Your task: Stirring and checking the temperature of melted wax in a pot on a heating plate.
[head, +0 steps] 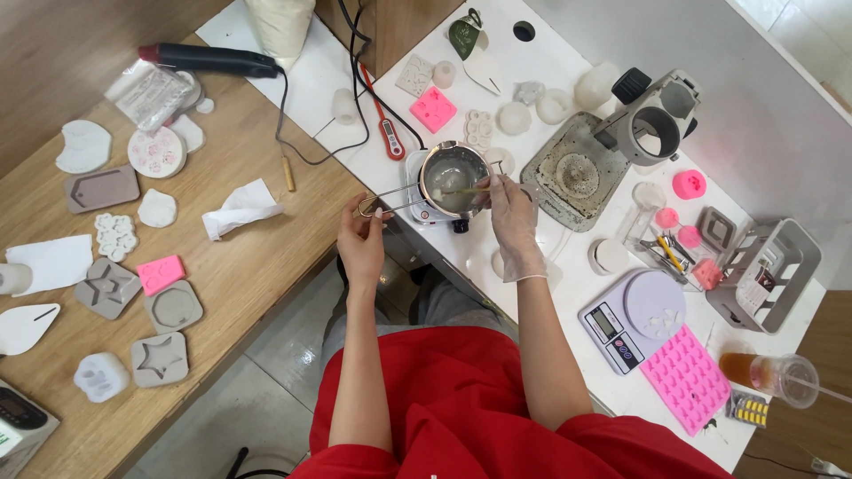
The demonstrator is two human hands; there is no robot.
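Here, the steel melting pot point(454, 177) of pale liquid sits on a small hotplate point(424, 206), left hand point(362, 239) gripping its wire handle point(390, 206), gloved right hand point(510, 213) pinching a stirring stick point(466, 189); a red thermometer point(387, 129) lies just beside the pot.

A white desk point(568, 293) carries a small hotplate point(424, 202), digital scale point(632, 319) and pink mould tray point(685, 377); the wooden desk point(248, 266) beside it bears grey moulds point(160, 359).
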